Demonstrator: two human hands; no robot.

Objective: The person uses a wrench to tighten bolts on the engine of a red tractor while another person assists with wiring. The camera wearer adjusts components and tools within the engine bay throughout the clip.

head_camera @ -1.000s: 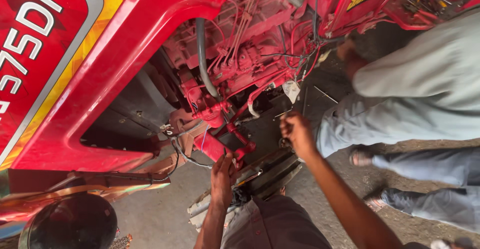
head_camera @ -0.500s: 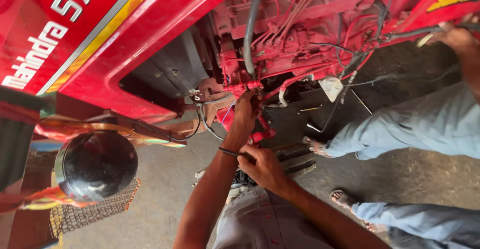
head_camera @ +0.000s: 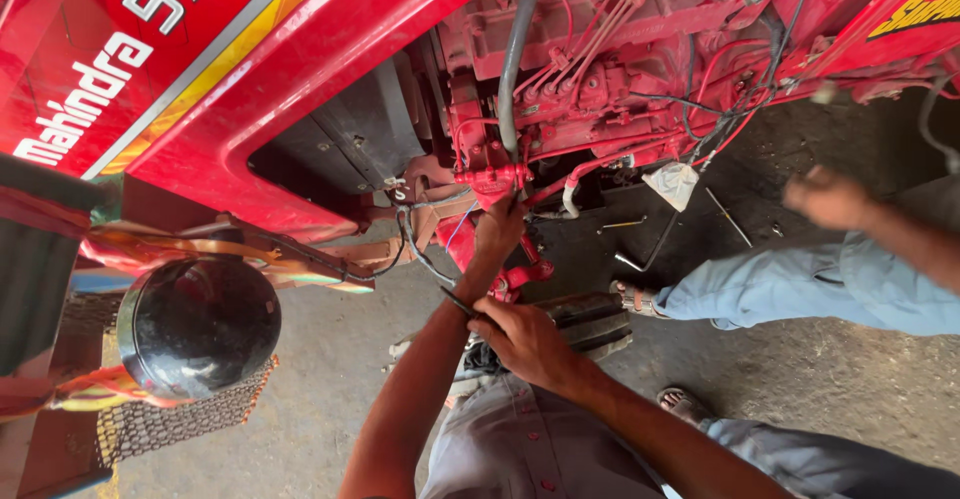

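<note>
Floor: grey concrete floor [head_camera: 330, 359] under a red tractor.
Engine: red engine [head_camera: 600, 69], far centre.
Left hand: left hand [head_camera: 497, 227] raised, gripping a red fitting [head_camera: 492, 179] below the grey hose [head_camera: 512, 59].
Right hand: right hand [head_camera: 525, 341] near, resting on left wrist.
Label: white letters on the red hood [head_camera: 120, 49], far left.
Co-worker: blurred hand [head_camera: 825, 197], right.

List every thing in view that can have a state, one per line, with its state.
left hand: raised, fingers on the red engine fitting.
right hand: at the left wrist; grip unclear.
red engine fitting: mounted, touched by the left hand.
grey hose: attached, running down the engine.
red hood panel: in place over the engine.
headlamp: unlit.
co-worker's hand: blurred, apart from the engine.
</note>
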